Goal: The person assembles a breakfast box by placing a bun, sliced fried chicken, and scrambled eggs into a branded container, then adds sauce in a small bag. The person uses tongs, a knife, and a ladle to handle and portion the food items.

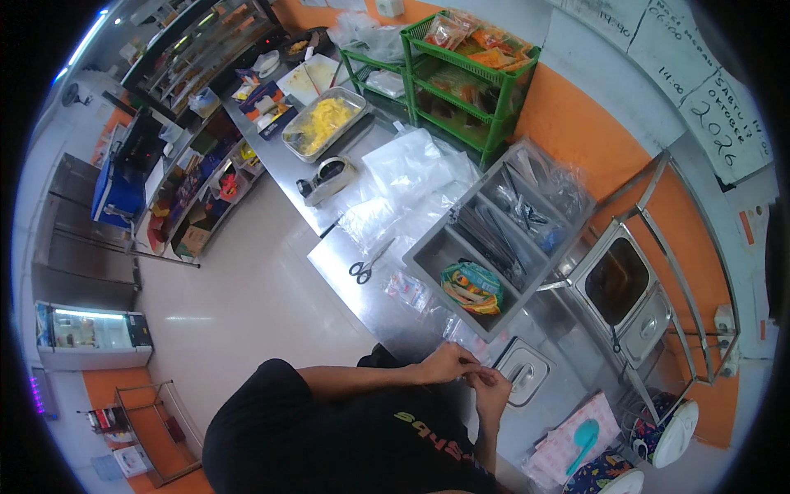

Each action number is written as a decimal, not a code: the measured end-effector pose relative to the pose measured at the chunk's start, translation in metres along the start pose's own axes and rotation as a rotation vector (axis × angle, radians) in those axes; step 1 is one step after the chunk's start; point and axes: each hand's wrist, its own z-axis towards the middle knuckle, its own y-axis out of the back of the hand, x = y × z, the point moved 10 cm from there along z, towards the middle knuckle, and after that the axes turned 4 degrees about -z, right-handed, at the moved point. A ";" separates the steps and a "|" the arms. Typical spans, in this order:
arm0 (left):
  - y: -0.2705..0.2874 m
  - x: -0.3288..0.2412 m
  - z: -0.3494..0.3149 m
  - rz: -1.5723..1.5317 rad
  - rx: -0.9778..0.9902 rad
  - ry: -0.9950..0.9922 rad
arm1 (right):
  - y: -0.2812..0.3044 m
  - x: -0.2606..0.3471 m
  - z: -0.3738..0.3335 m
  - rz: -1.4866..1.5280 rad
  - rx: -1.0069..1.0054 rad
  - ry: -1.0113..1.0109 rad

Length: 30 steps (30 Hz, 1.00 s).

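- An orange-and-white wall [568,128] stands behind a metal bench [380,319], and a pale floor [239,276] stretches away to the left.
- The left hand [448,363] is above the near part of the bench, its fingers bent and drawn together toward the other hand.
- The right hand [491,385] meets it at the fingertips, fingers curled; whether either one pinches something small cannot be told.
- Just beside the right hand, a metal lid [527,375] with a handle lies on the bench.
- Clear packets with pink marks [469,336] lie near the left hand, partly under the edge of the grey divided tray [428,269].
- In that tray's nearest compartment sits a green-and-orange package [471,288]; other compartments hold long thin items and clear plastic.
- Black-handled scissors [360,272] lie left of the tray, near a spread of clear plastic bags [403,165].
- Further back, a metal pan [309,155] holds yellow food [327,117], with a green rack [499,119] of packed goods to its right.
- At lower right, a turquoise scoop [585,439] rests on a pink cloth [603,414].
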 end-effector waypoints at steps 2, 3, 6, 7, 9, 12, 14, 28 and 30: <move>0.001 0.003 0.000 -0.041 0.009 0.013 | -0.003 0.004 -0.002 0.087 0.026 -0.017; 0.000 0.005 0.000 -0.073 0.021 0.024 | -0.001 0.004 -0.002 0.040 0.011 -0.025; -0.004 0.014 -0.001 -0.211 0.062 0.066 | 0.001 0.005 -0.003 0.071 0.041 -0.052; -0.007 0.016 0.000 -0.279 0.081 0.084 | 0.002 0.003 -0.003 0.103 0.044 -0.079; -0.004 0.013 0.002 -0.238 0.062 0.033 | 0.004 0.000 -0.003 0.158 0.033 -0.114; -0.004 0.013 0.006 -0.215 0.063 0.044 | 0.002 0.000 -0.002 0.227 -0.001 -0.120; 0.000 0.007 0.008 -0.164 0.035 0.006 | -0.003 0.003 -0.001 0.263 -0.022 -0.097; 0.001 -0.003 0.009 0.372 -0.005 -0.171 | -0.030 0.047 0.003 -0.638 -0.136 0.244; -0.001 0.004 0.012 0.415 0.011 -0.146 | -0.029 0.039 0.008 -0.625 -0.173 0.223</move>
